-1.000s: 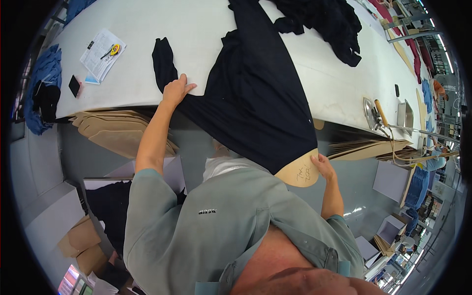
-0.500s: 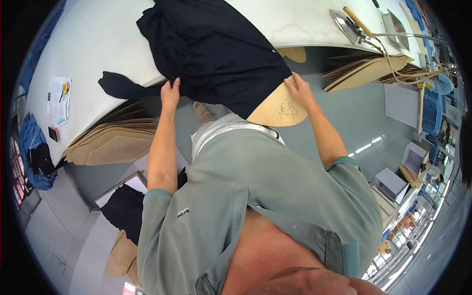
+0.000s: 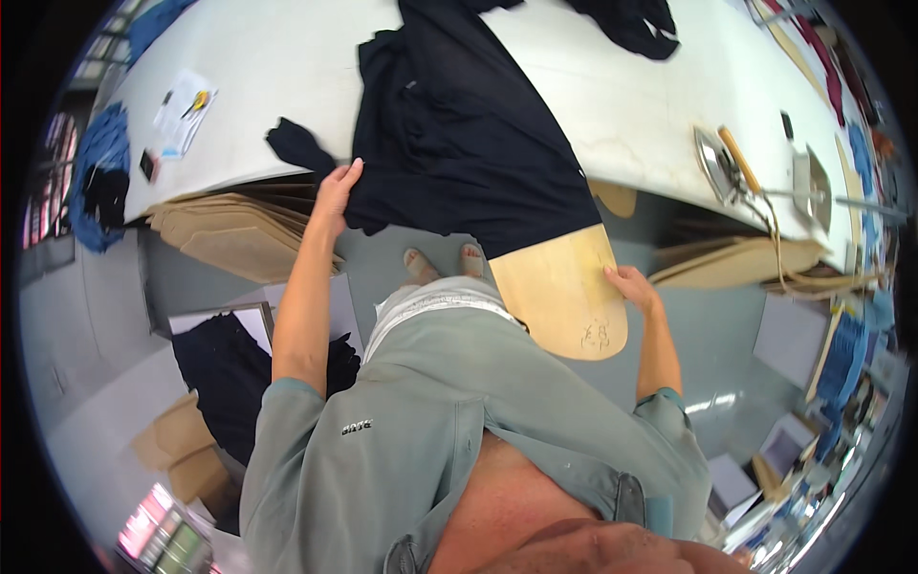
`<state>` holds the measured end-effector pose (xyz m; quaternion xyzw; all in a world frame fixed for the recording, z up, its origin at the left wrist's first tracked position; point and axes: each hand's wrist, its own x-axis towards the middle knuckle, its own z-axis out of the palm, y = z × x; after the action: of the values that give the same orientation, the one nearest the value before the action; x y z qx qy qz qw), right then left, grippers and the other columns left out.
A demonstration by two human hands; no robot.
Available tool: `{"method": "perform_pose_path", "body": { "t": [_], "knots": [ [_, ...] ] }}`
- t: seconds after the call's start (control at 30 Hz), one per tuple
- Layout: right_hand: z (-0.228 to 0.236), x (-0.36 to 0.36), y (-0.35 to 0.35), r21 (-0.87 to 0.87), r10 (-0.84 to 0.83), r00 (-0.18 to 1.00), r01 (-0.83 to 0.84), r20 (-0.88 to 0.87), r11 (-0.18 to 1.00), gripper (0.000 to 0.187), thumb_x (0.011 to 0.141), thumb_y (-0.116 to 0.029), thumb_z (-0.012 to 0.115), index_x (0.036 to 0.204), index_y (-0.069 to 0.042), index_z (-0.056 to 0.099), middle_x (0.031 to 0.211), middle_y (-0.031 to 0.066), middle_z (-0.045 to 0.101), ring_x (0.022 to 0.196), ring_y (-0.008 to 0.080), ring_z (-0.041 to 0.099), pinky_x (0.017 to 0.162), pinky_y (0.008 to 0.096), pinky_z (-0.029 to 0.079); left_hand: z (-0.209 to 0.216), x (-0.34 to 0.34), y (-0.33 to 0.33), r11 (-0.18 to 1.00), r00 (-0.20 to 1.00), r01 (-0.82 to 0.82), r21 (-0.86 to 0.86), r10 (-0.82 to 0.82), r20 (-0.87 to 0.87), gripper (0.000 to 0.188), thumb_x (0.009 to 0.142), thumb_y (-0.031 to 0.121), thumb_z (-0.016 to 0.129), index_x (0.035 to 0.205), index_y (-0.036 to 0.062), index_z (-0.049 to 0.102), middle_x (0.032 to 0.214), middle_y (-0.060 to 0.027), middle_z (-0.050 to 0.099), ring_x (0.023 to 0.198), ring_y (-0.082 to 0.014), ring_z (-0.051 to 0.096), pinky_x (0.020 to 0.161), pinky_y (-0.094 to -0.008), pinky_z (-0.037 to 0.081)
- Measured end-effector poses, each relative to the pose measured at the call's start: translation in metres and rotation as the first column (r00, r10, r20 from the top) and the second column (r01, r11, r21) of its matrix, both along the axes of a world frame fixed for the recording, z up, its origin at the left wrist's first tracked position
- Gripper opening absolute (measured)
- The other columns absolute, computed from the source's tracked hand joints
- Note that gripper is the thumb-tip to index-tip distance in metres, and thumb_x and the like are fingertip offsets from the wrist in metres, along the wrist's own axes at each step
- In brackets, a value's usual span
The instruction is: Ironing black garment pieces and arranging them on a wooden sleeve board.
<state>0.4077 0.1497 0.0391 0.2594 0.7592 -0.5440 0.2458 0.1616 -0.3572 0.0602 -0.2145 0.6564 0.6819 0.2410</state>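
A dark navy knitted garment [image 3: 469,143] lies partly on the white table and hangs over its near edge. Out of its lower right end sticks a flat, pale tan board [image 3: 559,297] with a rounded end and handwritten marks. My right hand [image 3: 633,287] grips the board's right edge between thumb and fingers. On the other side, my left hand [image 3: 335,196] is closed on the garment's left edge, beside a narrow sleeve-like part [image 3: 298,143] that lies at the table edge. How far the board reaches inside the cloth is hidden.
An iron [image 3: 717,167] with a wooden handle and cord rests on the table [image 3: 273,72] at right. Tan boards [image 3: 229,234] are stacked beneath the left side, more boards [image 3: 741,263] beneath the right. Paper [image 3: 179,115] lies at left. Dark cloth [image 3: 225,373] fills a box beside me.
More of the board now shows outside the garment. My right hand has come nearer my body with it. The view has shifted, bringing my feet and another dark garment at the far side into sight.
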Motion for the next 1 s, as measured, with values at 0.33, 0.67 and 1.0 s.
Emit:
{"method": "perform_pose_path", "body": {
  "t": [0.33, 0.67, 1.0],
  "knots": [
    [0.044, -0.122, -0.052, 0.457, 0.189, 0.875, 0.04, -0.445, 0.889, 0.04, 0.098, -0.031, 0.056, 0.075, 0.003, 0.051, 0.065, 0.0083, 0.049, 0.061, 0.0176, 0.041, 0.059, 0.0335, 0.04, 0.088, 0.096, -0.039, 0.673, 0.935, -0.347, 0.654, 0.302, 0.185, 0.038, 0.097, 0.031, 0.055, 0.115, -0.0006, 0.066, 0.111, -0.0114, 0.07, 0.092, -0.0211, 0.068, 0.084, -0.0306, 0.051],
    [0.209, -0.213, -0.283, 0.232, 0.491, 0.478, -0.502, -0.728, 0.833, 0.032, 0.101, -0.027, 0.05, 0.079, -0.005, 0.044, 0.07, -0.0047, 0.038, 0.068, 0.0068, 0.032, 0.06, 0.0216, 0.032, 0.155, 0.322, -0.174, 0.267, 0.107, -0.633, 0.726, 0.96, -0.259, 0.009, 0.089, 0.009, 0.062, 0.097, 0.0083, 0.064, 0.097, -0.0037, 0.066, 0.088, -0.0144, 0.06, 0.085, -0.0288, 0.046],
    [0.202, -0.187, -0.693, -0.146, 0.641, 0.524, -0.824, -0.561, 0.547, 0.043, 0.094, -0.026, 0.063, 0.119, 0.009, 0.062, 0.105, 0.0189, 0.068, 0.088, 0.0199, 0.066, 0.076, 0.025, 0.053, 0.304, 0.552, -0.256, 0.155, -0.121, -0.967, 0.205, 0.429, -0.895, 0.029, 0.099, 0.01, 0.05, 0.125, -0.0029, 0.051, 0.117, -0.0146, 0.063, 0.098, -0.0183, 0.061, 0.091, -0.0284, 0.046]
  ]
}}
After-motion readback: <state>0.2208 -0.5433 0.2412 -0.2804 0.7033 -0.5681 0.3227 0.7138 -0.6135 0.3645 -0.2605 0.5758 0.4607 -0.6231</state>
